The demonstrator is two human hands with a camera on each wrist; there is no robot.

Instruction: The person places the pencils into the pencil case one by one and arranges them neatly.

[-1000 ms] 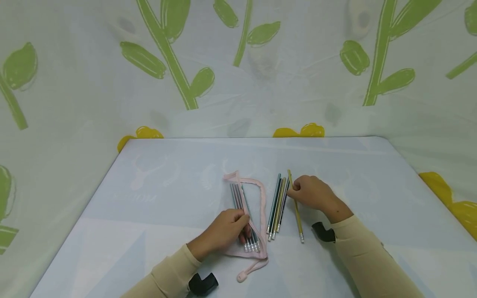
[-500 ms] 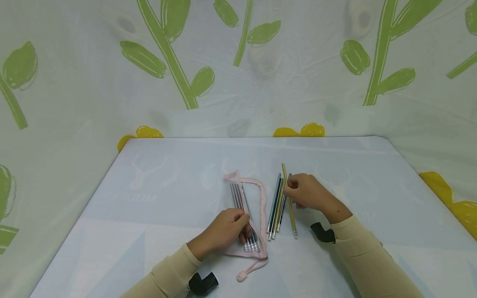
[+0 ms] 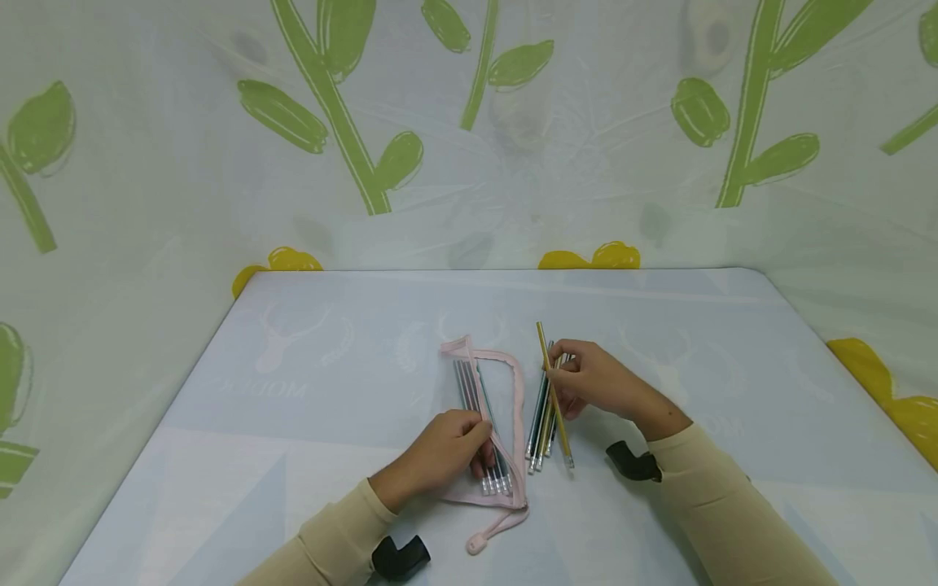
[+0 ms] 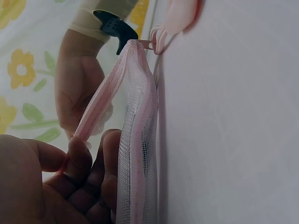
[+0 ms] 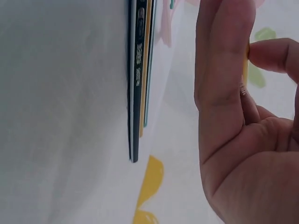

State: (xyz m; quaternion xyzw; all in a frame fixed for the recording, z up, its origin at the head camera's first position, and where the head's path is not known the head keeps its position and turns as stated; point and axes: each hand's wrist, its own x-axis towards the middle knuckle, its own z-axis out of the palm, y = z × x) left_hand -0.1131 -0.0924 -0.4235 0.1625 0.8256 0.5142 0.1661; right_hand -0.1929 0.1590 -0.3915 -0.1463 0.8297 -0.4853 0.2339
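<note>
My left hand [image 3: 440,448] pinches the edge of a pink mesh zip pouch [image 3: 517,407], holding its mouth apart. Several pencils [image 3: 469,389] with white eraser ends lie in the pouch. In the left wrist view the zip edge [image 4: 100,100] runs up from thumb and finger to the zip pull [image 4: 148,45]. My right hand [image 3: 604,387] pinches a yellow pencil [image 3: 557,407] between thumb and fingers, raised and tilted over a small row of loose pencils [image 3: 541,415]. In the right wrist view only a sliver of the yellow pencil [image 5: 245,65] shows behind the fingers.
The loose dark, green and yellow pencils lie side by side on the white patterned table [image 3: 293,488], just right of the pouch. A pink strap [image 3: 498,529] trails from the pouch's near corner. Behind the table hangs a leaf-printed cloth [image 3: 469,187].
My right hand has moved a little left, carrying the yellow pencil from beside the loose pencils to over them. My left hand and the pouch have stayed in place.
</note>
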